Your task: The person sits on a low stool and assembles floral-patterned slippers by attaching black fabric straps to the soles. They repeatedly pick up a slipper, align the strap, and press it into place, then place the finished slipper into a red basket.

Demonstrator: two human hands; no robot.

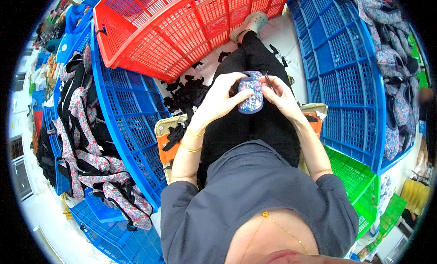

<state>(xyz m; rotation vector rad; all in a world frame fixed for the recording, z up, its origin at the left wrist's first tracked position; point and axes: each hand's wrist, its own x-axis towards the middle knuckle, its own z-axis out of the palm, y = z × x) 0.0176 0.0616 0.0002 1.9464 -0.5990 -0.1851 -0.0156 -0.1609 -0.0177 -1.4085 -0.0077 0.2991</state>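
Above my lap I hold a blue floral cloth shoe (251,100) with its rounded end toward me. My left hand (226,92) is closed on its left side, the thumb pressed on the floral surface. At the shoe's upper right, my right hand (278,94) is closed in a pinch with its fingertips against the fabric. A thin dark pointed tool (268,82), perhaps snips, shows between the right fingers; its exact kind is too small to make out. The shoe's far end is partly hidden by my fingers.
A red crate (182,36) stands ahead. A blue crate (129,123) at left adjoins pink floral shoe pieces (95,166); another blue crate (339,82) at right adjoins blue-grey floral shoes (396,91). Black scraps (186,93) litter the floor. A green crate (353,173) sits near my right elbow.
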